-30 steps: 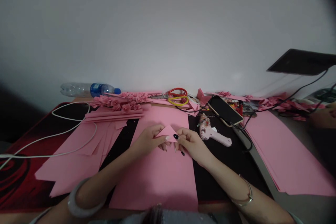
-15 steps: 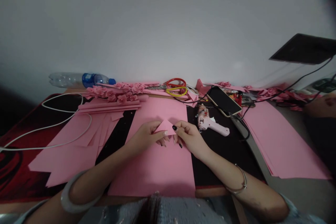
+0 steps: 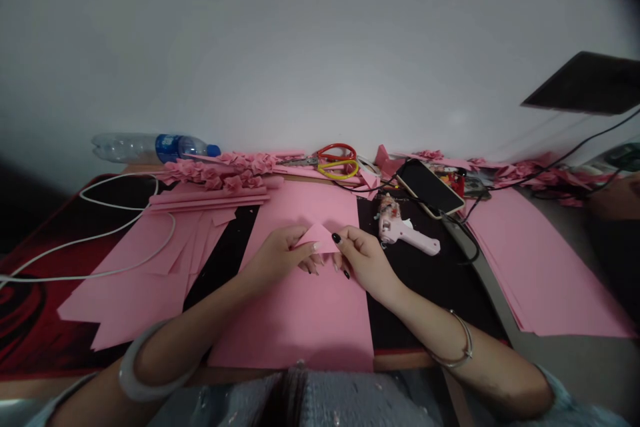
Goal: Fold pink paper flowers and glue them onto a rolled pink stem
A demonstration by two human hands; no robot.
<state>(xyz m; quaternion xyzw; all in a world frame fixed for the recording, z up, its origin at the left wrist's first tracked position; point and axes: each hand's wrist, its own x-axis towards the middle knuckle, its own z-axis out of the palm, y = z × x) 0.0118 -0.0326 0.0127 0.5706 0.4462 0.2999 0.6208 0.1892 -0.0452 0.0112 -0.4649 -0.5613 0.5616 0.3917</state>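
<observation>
A small piece of pink paper (image 3: 318, 237), folded to a triangle with its point away from me, is held between both hands. My left hand (image 3: 283, 255) pinches its left side, thumb on top and fingers underneath. At the right corner, my right hand (image 3: 364, 257) grips the same paper with thumb and fingers; its nails are dark. Both hands are just above a large pink paper sheet (image 3: 300, 327) lying on the dark table mat. To the right of my right hand lies a pale pink glue gun (image 3: 413, 237).
Scissors (image 3: 337, 163) with red and yellow handles lie at the back among pink paper flowers (image 3: 235, 177). Cut pink papers (image 3: 140, 293) and a white cable (image 3: 95, 275) lie left. A phone (image 3: 433, 188), black cables and a paper stack (image 3: 540, 267) are right. A plastic bottle (image 3: 150, 147) lies back left.
The view has shifted slightly. Both hands keep their hold on the folded pink paper, with little visible change in its shape.
</observation>
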